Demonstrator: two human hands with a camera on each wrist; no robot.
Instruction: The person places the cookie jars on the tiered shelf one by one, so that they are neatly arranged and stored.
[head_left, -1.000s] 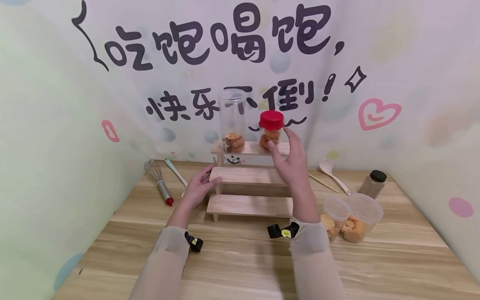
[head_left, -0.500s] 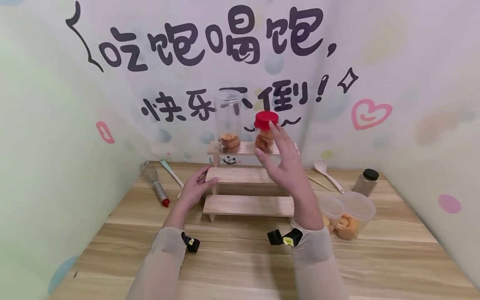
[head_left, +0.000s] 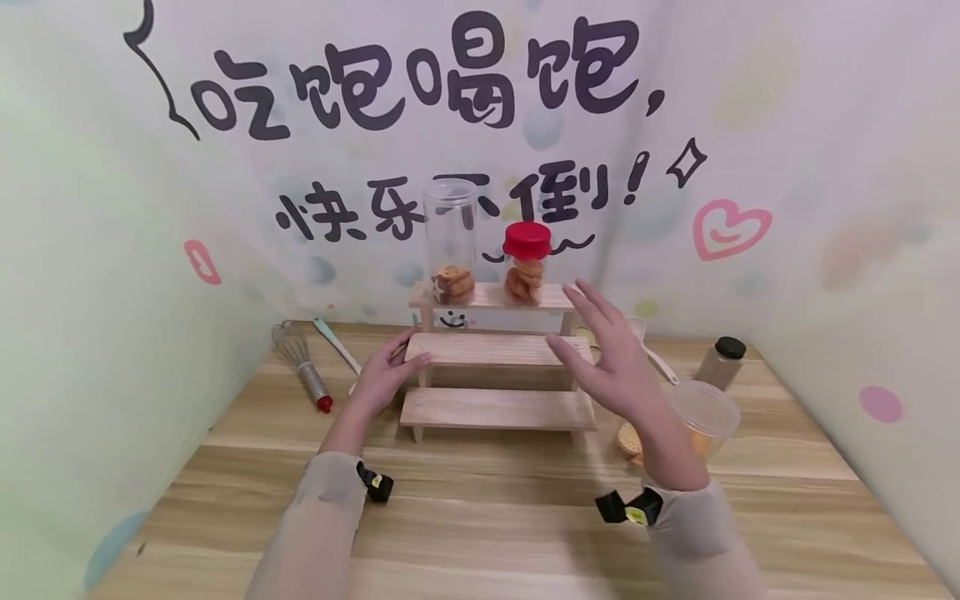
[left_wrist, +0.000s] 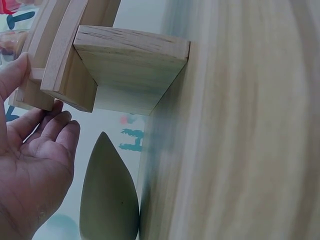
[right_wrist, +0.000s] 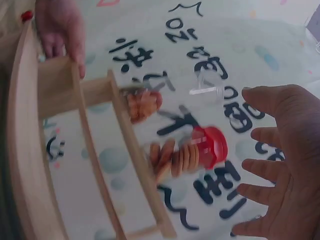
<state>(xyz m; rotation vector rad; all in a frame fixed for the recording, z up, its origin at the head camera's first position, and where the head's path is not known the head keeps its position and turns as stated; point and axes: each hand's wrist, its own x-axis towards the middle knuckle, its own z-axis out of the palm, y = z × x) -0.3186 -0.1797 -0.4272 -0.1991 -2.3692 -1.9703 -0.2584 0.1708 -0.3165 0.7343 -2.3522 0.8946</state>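
Head: high on near side, faces forward-down; rack point(head_left: 495, 408), table point(head_left: 480, 525), far wall point(head_left: 420, 154). Left wrist: low, close, rolled, at rack's left end. Right wrist: rolled, from right toward wall. Wrists share rack, left hand point(left_wrist: 37, 160).

Wood-grain table point(head_left: 480, 533), light brown, back edge against a whitish back wall point(head_left: 360, 271). Two rows of bold black Chinese lettering point(head_left: 483, 83) there, among faint pastel spots. Pink heart point(head_left: 723, 238) above back right corner. Left wall point(head_left: 67, 275) pale green; blue dot point(head_left: 116, 546) beside left edge. Right wall point(head_left: 862, 125) off-white; purple spot point(head_left: 881, 404) beyond right edge. Light soft.
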